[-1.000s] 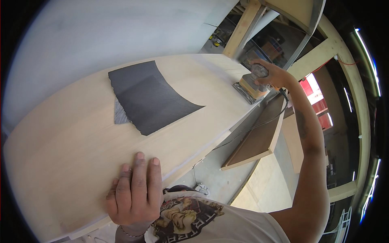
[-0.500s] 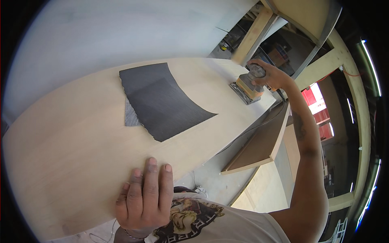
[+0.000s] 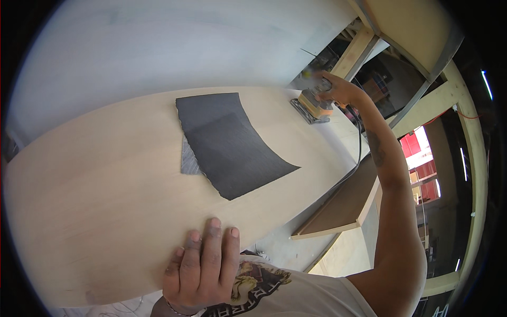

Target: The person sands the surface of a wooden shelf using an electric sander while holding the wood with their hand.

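My right hand (image 3: 338, 90) is wrapped round the top of a yellow and grey electric sander (image 3: 312, 107). The sander's pad rests on the far right part of a pale wooden panel (image 3: 116, 174). Near the panel's front edge, my left hand (image 3: 203, 264) lies flat with its fingers stretched out, holding nothing. Between the two hands, a dark sheet of sandpaper (image 3: 237, 148) with one torn edge lies curled on the panel. A smaller grey piece (image 3: 190, 158) sticks out from beneath its left side.
A power cord (image 3: 360, 140) trails from the sander over the panel's right edge. Framed wooden panels (image 3: 338, 206) lean below on the right. Behind the work surface stands a large pale board (image 3: 158, 42). Wooden beams (image 3: 355, 53) rise at the far right.
My right hand has moved the sander along the panel toward its far edge. My left hand stays flat near the front edge. The whole view has shifted slightly.
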Demonstrator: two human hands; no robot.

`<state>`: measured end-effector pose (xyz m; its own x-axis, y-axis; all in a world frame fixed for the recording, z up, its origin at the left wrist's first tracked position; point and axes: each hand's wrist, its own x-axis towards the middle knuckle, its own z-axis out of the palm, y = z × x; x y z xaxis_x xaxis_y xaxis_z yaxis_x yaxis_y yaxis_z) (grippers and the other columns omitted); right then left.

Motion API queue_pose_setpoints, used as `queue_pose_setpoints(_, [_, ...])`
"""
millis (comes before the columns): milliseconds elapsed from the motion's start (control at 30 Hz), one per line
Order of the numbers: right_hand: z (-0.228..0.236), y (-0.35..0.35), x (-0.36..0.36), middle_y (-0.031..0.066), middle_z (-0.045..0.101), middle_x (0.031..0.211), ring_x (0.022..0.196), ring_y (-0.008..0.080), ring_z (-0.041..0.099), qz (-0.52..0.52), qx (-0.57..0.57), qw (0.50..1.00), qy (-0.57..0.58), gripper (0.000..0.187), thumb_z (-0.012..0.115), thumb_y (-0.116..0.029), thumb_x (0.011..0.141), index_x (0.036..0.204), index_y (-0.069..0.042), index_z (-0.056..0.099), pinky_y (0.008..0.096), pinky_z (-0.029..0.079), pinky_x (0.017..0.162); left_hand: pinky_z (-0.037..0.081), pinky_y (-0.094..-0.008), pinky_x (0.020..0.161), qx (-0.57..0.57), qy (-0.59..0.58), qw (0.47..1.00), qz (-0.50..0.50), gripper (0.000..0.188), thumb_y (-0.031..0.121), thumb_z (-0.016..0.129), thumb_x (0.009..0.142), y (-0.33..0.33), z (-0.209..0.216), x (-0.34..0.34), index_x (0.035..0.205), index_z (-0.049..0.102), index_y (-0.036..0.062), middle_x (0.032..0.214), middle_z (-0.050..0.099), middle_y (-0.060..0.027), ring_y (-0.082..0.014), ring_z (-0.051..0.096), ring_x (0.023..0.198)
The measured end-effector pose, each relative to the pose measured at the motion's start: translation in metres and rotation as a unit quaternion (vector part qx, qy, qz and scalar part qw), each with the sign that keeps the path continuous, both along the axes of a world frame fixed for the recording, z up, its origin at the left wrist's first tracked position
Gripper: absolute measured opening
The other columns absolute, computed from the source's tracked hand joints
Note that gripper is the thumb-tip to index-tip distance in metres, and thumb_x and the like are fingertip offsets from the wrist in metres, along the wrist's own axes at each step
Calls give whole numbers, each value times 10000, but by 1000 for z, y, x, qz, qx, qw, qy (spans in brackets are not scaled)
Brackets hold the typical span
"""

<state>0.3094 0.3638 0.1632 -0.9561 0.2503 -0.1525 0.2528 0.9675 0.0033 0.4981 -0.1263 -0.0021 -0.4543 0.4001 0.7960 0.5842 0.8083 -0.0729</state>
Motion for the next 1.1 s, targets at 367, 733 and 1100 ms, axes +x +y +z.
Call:
queue_pose_setpoints(367, [2, 2, 2, 172, 665, 1288, 1143, 314, 642, 12, -39, 999, -1, 823, 880, -337, 782, 1508, -232, 507, 418, 512, 961, 503, -320, 890, -26, -4, 1000, 13, 217, 261, 655, 935, 8, 16, 91, 1118, 767, 290, 1112, 795, 54, -161, 695, 1025])
queue_pose_setpoints(733, [4, -5, -2, 195, 688, 1256, 1128, 329, 654, -4, 17, 1000, -7, 864, 873, -414, 790, 1537, -230, 480, 426, 514, 941, 503, -313, 940, -12, 2, 1000, 22, 194, 317, 656, 966, -13, 22, 137, 1127, 763, 304, 1091, 796, 75, -149, 691, 1030])
queue_pose_setpoints(1100, [10, -4, -2, 199, 680, 1298, 1144, 345, 665, 27, 40, 999, -10, 850, 851, -450, 799, 1531, -225, 483, 441, 518, 970, 494, -308, 914, -3, 0, 1000, 16, 200, 283, 623, 962, -6, 30, 142, 1088, 776, 307, 1093, 799, 56, -152, 697, 1010])
